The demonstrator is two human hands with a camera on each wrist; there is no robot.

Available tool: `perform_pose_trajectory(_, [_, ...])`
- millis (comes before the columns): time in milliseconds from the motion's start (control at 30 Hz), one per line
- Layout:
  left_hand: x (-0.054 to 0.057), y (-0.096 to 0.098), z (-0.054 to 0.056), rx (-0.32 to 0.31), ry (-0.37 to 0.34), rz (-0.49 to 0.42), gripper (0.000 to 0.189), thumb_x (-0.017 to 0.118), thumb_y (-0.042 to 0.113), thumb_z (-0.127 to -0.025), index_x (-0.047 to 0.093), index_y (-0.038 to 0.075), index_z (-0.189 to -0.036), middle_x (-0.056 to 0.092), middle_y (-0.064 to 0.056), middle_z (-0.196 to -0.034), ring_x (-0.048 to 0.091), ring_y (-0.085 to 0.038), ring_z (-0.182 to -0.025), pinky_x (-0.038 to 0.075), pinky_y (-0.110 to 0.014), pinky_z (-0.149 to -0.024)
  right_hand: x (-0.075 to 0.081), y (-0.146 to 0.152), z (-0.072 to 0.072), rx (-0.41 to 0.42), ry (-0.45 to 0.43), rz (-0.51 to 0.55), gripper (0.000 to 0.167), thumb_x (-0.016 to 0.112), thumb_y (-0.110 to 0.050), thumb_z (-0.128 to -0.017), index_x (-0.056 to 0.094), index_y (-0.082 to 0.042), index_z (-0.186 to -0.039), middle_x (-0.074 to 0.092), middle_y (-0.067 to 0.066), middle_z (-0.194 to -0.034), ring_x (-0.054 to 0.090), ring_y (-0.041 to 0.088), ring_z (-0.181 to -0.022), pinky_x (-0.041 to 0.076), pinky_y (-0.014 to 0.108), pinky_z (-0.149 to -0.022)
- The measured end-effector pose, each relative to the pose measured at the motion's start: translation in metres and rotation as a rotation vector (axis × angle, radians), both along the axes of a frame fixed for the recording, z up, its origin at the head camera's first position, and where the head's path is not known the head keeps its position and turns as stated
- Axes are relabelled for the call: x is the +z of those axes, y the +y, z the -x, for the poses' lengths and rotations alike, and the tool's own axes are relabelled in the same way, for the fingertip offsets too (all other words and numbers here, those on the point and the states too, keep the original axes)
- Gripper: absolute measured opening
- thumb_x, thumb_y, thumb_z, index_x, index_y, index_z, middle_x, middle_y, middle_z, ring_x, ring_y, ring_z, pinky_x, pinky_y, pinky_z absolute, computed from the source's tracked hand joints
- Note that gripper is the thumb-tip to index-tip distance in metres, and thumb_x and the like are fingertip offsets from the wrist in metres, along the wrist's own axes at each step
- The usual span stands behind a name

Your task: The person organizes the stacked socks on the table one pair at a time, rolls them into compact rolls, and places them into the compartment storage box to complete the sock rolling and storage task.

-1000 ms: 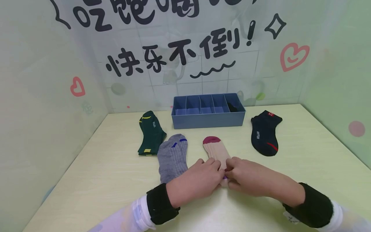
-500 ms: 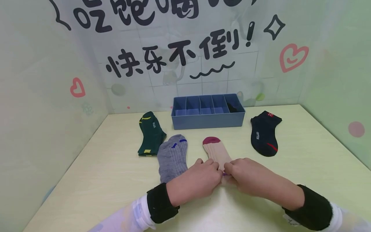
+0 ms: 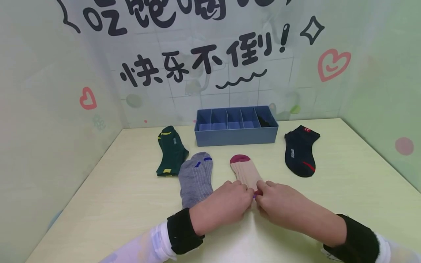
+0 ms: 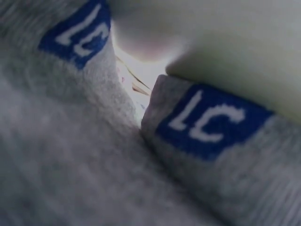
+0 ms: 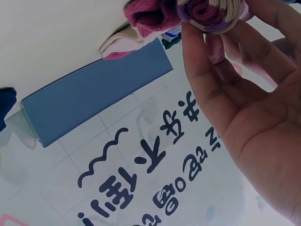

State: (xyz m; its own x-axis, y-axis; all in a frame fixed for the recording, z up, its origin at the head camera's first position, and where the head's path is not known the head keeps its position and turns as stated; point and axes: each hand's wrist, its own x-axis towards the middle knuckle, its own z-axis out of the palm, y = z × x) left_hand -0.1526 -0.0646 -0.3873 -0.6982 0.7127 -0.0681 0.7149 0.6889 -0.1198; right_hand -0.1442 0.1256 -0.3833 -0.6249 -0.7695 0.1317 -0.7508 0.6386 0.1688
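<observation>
A pale pink sock [image 3: 247, 171] with a maroon toe lies on the table in front of me, its near end rolled up. My left hand [image 3: 227, 202] grips the left side of that roll. At its right side, my right hand [image 3: 283, 204] pinches the roll between thumb and fingers. The right wrist view shows the roll's spiral end [image 5: 207, 12] in maroon, cream and purple. Beside my left forearm lies a pair of grey socks [image 3: 196, 179], partly covered by it. Their blue cuff patches [image 4: 207, 123] fill much of the left wrist view, where the left fingers are hidden.
A blue divided box [image 3: 236, 138] stands at the back, with something black in its rightmost compartment. Dark green socks [image 3: 171, 153] lie at the left, touching or nearly touching the grey pair. Navy socks [image 3: 300, 153] lie at the right. Printed walls enclose the table.
My right hand has shifted its fingers on the roll, and its wrist sits slightly lower. A bit of maroon now shows between the hands. The left hand has hardly moved.
</observation>
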Motion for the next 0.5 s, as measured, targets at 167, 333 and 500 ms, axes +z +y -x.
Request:
perform_pose_trajectory(167, [0.0013,-0.0001,-0.0044,0.028,0.046,-0.001,0.031,0.064,0.032,-0.107,0.072,0.013,-0.130,0.071,-0.003,-0.119,0.062,-0.016,-0.103,0.061,-0.033,-0.087,-0.0011,0.0002,-0.0001,0.010,0.056,-0.039,0.021,0.087,-0.024,-0.089,0.081,-0.007,-0.100,0.058,0.004,-0.084,0.047,0.014,-0.070,0.054,0.024,-0.064])
perform_pose_trajectory(333, [0.0033,-0.0004,-0.0078,0.019,0.099,0.008,0.024,0.069,0.026,-0.103,0.074,0.014,-0.123,0.069,-0.001,-0.112,0.059,-0.014,-0.098,0.058,-0.029,-0.078,-0.0036,0.0011,-0.0010,0.031,0.119,-0.079,0.026,0.091,-0.023,-0.085,0.081,-0.005,-0.100,0.064,0.007,-0.085,0.054,0.017,-0.070,0.060,0.028,-0.068])
perform_pose_trajectory(500, [0.0059,-0.0004,-0.0089,0.024,0.109,0.025,0.022,0.073,0.025,-0.099,0.075,0.017,-0.120,0.071,0.001,-0.109,0.060,-0.013,-0.094,0.054,-0.026,-0.073,-0.0092,0.0024,-0.0001,0.057,0.191,-0.151,0.030,0.093,-0.022,-0.082,0.079,-0.004,-0.102,0.067,0.010,-0.088,0.061,0.021,-0.075,0.061,0.030,-0.074])
